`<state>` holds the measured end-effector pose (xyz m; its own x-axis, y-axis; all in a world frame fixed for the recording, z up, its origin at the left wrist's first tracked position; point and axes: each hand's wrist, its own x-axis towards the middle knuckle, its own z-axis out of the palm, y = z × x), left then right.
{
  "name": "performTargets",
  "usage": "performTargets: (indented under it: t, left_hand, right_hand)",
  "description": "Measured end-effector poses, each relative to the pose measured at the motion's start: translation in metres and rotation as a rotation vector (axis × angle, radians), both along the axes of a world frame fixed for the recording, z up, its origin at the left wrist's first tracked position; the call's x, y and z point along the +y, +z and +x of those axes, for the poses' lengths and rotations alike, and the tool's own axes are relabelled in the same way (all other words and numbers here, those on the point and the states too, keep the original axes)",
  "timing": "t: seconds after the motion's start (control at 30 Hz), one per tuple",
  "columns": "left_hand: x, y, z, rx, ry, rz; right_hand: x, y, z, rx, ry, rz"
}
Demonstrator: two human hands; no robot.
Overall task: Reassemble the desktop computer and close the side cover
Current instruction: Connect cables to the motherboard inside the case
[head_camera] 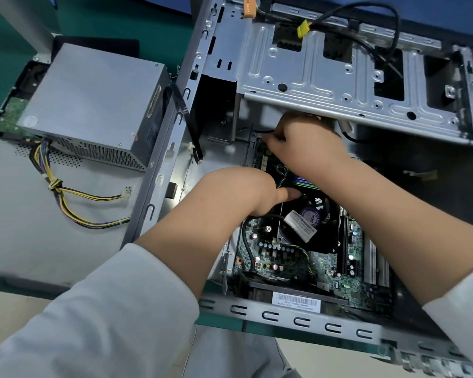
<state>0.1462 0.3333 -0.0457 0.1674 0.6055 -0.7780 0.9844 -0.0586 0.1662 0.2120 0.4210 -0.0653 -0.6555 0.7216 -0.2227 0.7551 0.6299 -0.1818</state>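
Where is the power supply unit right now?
In the head view the power supply unit sits outside the open computer case, to its left, resting on a grey panel with its loose cables trailing.

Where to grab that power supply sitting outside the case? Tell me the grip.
Grip the power supply across its two long side walls from above. It lies flat with its broad plain top up. Keep off the cable bundle trailing from its near end.

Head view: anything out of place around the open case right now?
Yes. The power supply sits outside the case, on the side cover, its cables unplugged. An orange connector dangles loose at the case's top edge.
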Motion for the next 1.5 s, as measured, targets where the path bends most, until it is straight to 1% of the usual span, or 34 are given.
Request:
performTargets:
  t: [0.13,0.2,0.27,0.33,0.4,0.53,0.6,0.67,0.77,0.87,0.93,1.17,1.33,1.5]
  left_hand:
    - [0.0,0.002,0.001,-0.018,0.054,-0.023]
    - [0.001,0.004,0.001,-0.013,0.052,-0.036]
    - [0.001,0.008,0.001,-0.002,0.007,-0.052]
    - [0.001,0.011,0.001,0.005,-0.02,-0.054]
    - [0.001,0.012,0.002,0.003,-0.02,-0.045]
    - [0.001,0.011,0.002,0.007,-0.049,-0.031]
    - [0.001,0.009,0.0,-0.004,-0.064,-0.017]
    - [0.001,0.007,0.0,-0.017,-0.062,-0.007]
    - [0.003,0.004,0.001,-0.003,-0.091,-0.01]
    - [0.003,0.004,0.004,0.042,-0.033,-0.046]
    - [0.002,0.008,0.006,0.042,-0.003,-0.029]
    - [0.001,0.014,0.007,0.096,-0.092,-0.016]
    - [0.002,0.008,0.006,0.101,-0.049,-0.001]
    - [0.002,0.006,0.006,0.107,-0.094,-0.004]
  right_hand:
    - [-0.004,0.004,0.001,0.039,0.017,-0.033]
    - [-0.006,0.004,0.002,0.069,0.017,0.003]
    - [-0.007,0.003,0.002,0.084,0.024,0.067]
    - [-0.008,0.003,0.002,0.068,0.029,0.135]
    - [-0.009,0.004,0.002,0.031,0.019,0.158]
    - [-0.01,0.004,0.002,-0.028,0.034,0.097]
    - [-0.01,0.004,0.002,-0.012,0.039,0.032]
    - [-0.01,0.006,0.002,0.004,0.041,0.015]
    - [-0.01,0.008,0.002,0.016,0.059,0.057]
    - [-0.011,0.01,0.0,-0.013,0.102,0.116]
    - [-0.012,0.011,-0.001,-0.031,0.136,0.144]
    - [-0.014,0.018,0.0,-0.019,0.202,0.17]
    - [-0.016,0.018,-0.001,-0.011,0.26,0.166]
    - [-0.014,0.013,-0.002,-0.065,0.2,0.192]
